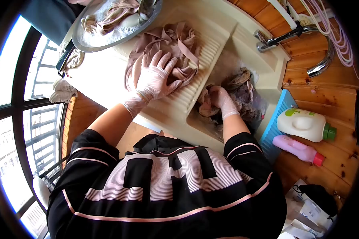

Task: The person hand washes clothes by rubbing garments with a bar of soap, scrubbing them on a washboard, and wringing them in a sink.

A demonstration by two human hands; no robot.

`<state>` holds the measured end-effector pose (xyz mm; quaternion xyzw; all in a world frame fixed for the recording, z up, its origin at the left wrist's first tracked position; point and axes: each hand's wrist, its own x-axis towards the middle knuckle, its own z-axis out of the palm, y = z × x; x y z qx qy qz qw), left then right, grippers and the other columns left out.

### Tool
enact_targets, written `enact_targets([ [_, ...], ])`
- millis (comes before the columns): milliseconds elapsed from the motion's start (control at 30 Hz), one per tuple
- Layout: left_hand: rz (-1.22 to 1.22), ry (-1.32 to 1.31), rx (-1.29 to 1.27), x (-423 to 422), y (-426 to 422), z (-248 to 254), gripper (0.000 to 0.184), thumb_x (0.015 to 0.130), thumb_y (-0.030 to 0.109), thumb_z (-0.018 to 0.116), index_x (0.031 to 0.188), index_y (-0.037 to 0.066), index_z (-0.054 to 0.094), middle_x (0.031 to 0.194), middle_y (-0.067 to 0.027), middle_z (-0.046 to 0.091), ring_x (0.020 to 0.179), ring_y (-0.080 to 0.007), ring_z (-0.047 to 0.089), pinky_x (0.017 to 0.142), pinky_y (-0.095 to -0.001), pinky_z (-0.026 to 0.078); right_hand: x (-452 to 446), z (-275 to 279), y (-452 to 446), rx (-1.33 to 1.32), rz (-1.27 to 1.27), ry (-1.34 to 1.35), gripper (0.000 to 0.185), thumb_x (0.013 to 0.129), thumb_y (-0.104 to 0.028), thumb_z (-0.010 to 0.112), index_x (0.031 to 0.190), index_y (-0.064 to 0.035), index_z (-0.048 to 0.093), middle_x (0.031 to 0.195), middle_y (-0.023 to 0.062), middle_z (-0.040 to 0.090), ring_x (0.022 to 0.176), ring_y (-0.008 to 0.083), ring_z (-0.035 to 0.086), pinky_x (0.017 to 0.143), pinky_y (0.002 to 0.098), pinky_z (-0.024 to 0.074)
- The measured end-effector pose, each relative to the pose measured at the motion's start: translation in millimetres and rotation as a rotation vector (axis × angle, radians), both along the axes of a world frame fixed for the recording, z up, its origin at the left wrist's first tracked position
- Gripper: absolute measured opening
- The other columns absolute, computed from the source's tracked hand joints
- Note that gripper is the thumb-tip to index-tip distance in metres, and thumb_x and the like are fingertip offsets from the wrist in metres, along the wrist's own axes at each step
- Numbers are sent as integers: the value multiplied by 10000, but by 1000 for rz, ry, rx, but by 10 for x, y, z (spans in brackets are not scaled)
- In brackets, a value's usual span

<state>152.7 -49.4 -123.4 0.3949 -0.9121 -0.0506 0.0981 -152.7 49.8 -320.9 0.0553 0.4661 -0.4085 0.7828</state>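
My left hand (155,77), in a clear thin glove, lies flat with spread fingers on a dusty-pink garment (163,42). This garment is bunched up, with straps showing, on the ribbed washboard (209,59) of the cream sink. Down in the basin, my gloved right hand (222,101) is curled round part of a heap of wet, brownish-pink clothing (245,97). Its fingertips are hidden among the folds. Cloudy water surrounds the heap.
A metal basin (77,34) of suds and laundry (115,18) stands at the upper left. The chrome faucet (263,46) is at the sink's far right. A white bottle (301,124) and a pink bottle (295,147) lie beside a blue ribbed board (277,119). Windows are on the left.
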Motion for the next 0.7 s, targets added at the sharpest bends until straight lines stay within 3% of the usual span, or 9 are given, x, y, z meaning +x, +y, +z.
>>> enact_targets([
  [33,2,0,-1,1,1,-14,711,774,508,654,1337,115,471,1397,-151,427,1323,-385,333,1076,-606,195,3,200,-32,114,18,35,236,915,-234,442,1016,-83,593,929,90,626,864,292,567,792,398,445],
  [133,12,11,19,2,21,16,702,770,495,661,1334,119,476,1399,-143,429,1322,-379,337,1079,-602,195,177,262,-233,312,217,709,279,920,-256,453,1035,-79,636,991,107,672,881,302,624,767,417,487],
  [233,24,32,27,0,19,32,688,757,473,672,1324,129,492,1394,-128,439,1324,-359,341,1084,-593,194,-19,-854,-284,-364,1540,1673,312,924,-265,464,1072,-90,675,1103,111,675,958,304,652,787,411,510],
  [367,25,41,28,-6,-8,27,681,754,474,673,1315,128,503,1390,-124,447,1321,-355,347,1086,-596,191,452,138,-244,-584,1850,1887,283,920,-207,479,1055,-100,703,1090,96,685,991,259,656,775,350,519],
  [533,27,47,22,-7,2,3,673,753,468,680,1305,124,507,1379,-136,449,1318,-362,347,1084,-592,197,177,-618,-303,-841,1368,1530,260,860,-124,525,1062,-54,672,1074,76,671,984,228,629,853,363,482],
  [567,26,49,25,-13,5,8,674,753,467,680,1305,123,505,1379,-138,448,1317,-363,347,1084,-592,198,129,-667,-271,-771,1181,1352,270,855,-123,534,1085,-54,656,1090,75,659,995,224,615,866,363,472],
  [633,33,28,12,-29,8,9,673,763,466,673,1316,127,492,1388,-140,438,1322,-367,343,1091,-589,193,173,-547,-213,-319,304,444,304,845,-122,552,1133,-56,625,1124,72,637,1017,216,587,892,363,452],
  [700,29,13,6,-26,18,23,672,768,463,670,1322,130,486,1391,-142,434,1324,-370,341,1094,-587,191,270,-226,-167,-255,-60,83,352,835,-120,571,1180,-58,593,1157,69,615,1040,209,559,918,363,432],
])
